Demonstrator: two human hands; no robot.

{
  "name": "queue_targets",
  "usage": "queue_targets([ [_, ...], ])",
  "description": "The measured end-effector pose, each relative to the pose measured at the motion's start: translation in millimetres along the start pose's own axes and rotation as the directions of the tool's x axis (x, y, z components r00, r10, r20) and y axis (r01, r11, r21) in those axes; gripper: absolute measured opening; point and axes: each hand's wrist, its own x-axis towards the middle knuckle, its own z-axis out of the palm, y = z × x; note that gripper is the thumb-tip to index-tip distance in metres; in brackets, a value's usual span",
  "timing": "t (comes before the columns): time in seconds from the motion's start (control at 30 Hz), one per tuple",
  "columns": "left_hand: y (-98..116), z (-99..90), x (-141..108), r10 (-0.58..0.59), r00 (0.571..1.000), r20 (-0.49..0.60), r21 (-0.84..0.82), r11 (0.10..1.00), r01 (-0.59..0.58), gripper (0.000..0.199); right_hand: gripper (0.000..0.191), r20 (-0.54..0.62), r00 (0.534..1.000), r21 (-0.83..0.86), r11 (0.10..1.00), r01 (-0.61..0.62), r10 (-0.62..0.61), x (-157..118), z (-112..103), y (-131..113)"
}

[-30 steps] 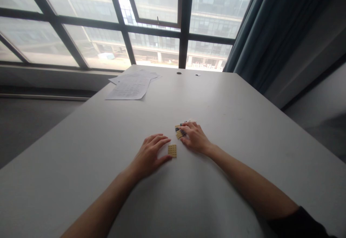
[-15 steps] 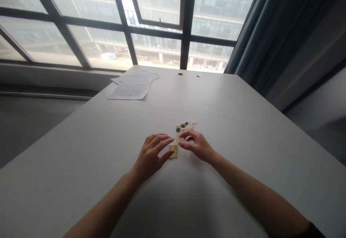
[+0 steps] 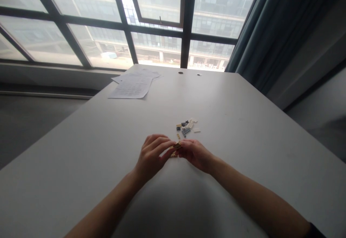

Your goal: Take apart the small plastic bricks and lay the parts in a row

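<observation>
R hand [image 3: 196, 153]: thumb + index pinched nearly closed on small tan piece [image 3: 177, 145], held tilted btwn the two hands, just above tabletop; other R fingers curled under. L hand [image 3: 155, 153]: palm down, fingers slightly bent, thumb/index gap narrow, tips at L edge of same piece; can't tell if L grips it or only touches.

Directly below, partly hidden by fingers: tan plate [image 3: 174, 155]; contact w/ held piece can't be told. Just beyond fingertips: tan strip [image 3: 178, 136], studded, flat on table.

Further out, loose cluster: grey plate [image 3: 186, 132], white pieces [image 3: 190, 123] (some overlapping), dark blocks [image 3: 178, 128] next to tan bits, white bar [image 3: 197, 130] set apart on R side.

White table [image 3: 229, 97] under all. Far L: printed papers [image 3: 132, 86], overlapping. Far edge: 2 small round spots, approx. centre. Behind: dk-framed window [image 3: 159, 0]; blue-grey curtain [image 3: 248, 40] at R.
</observation>
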Motion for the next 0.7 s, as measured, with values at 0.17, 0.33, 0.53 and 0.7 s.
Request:
queue_targets([
  [0.17,-7,1.8,-3,0.033,0.991,0.126,-0.002,0.999,-0.034,0.024,0.033,-0.022,0.955,-0.500,0.830,0.246,-0.296,-1,-8,4],
  [0.33,-12,5.3,-8,0.046,0.983,0.180,0.003,0.999,-0.047,0.030,0.028,-0.006,0.923,-0.605,0.736,0.303,-0.385,-3,-5,4],
  [0.53,-11,4.3,-7,0.028,0.980,0.196,-0.010,1.000,-0.026,0.026,0.039,-0.007,0.944,-0.565,0.780,0.268,-0.329,-1,-4,9],
  [0.7,-15,0.3,-3,-0.105,0.981,0.166,-0.058,0.992,0.116,0.022,0.047,-0.058,0.931,-0.610,0.751,0.254,-0.361,1,-12,3],
])
